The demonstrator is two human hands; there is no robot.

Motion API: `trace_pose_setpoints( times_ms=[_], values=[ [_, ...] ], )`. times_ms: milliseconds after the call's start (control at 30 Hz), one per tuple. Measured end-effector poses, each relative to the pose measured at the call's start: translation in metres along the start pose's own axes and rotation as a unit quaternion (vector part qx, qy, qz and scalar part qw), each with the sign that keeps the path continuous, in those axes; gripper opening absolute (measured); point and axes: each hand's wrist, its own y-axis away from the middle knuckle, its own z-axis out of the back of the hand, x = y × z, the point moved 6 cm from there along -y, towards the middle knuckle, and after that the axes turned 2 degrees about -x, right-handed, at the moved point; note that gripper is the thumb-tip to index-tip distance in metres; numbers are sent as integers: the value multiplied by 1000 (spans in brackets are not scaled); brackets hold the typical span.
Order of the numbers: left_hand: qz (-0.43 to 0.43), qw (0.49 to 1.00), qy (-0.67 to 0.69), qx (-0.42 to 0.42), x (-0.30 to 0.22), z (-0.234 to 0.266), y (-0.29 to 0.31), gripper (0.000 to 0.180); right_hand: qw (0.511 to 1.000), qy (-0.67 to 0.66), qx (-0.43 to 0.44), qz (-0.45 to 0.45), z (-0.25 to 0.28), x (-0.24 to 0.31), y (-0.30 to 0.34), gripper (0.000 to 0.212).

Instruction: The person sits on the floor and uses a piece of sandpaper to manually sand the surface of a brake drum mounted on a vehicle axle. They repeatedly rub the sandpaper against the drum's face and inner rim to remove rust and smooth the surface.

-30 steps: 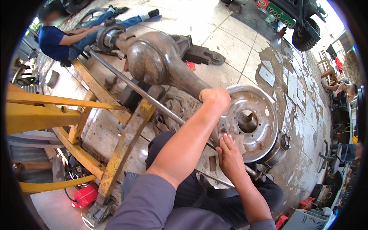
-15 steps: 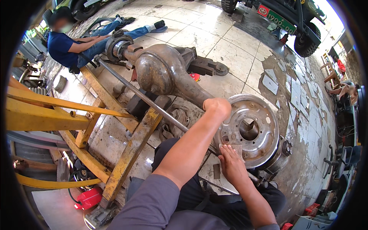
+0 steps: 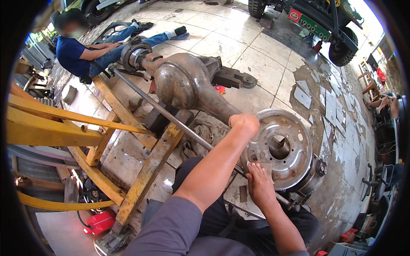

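A round, worn metal brake backing plate (image 3: 294, 170) with a central hole stands at the end of a rusty axle housing (image 3: 181, 81). My left hand (image 3: 244, 125) is closed over the plate's upper left rim, beside the axle tube; its fingertips are hidden. Against the lower left face of the plate, my right hand (image 3: 261, 186) lies with fingers stretched together. Under those fingers is a small brownish sheet that looks like sandpaper (image 3: 267, 167). A small dark rectangular piece (image 3: 243, 193) rests just left of the right hand. Below my left forearm passes a long metal rod (image 3: 171, 117).
A yellow metal stand (image 3: 147, 179) fills the left side, with a red container (image 3: 100, 222) beside its foot. Another person (image 3: 79, 53) sits on the floor at upper left. Broken tiles (image 3: 331, 106) lie to the right, and a vehicle (image 3: 318, 25) stands at the far right.
The whole view has shifted slightly, so everything sits a little lower and to the right. Both hands keep their places on the plate.
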Motion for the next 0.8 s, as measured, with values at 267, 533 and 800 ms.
trace_pose_setpoints(
  times_ms=[267, 533, 800],
  values=[
    [1, 1000, -2, -1, 0, -2, -3, 35, 1000, 10, -17, -5, -1, 1, -7, 35],
    [-17, 1000, -10, -2, -3, 0, 0, 36, 1000, 10, -21, 1, 0, 3, -7, 33],
    [-12, 1000, -9, -16, -1, 0, 3, 37, 1000, -5, -15, -7, 4, 7, 0, 32]
  ],
)
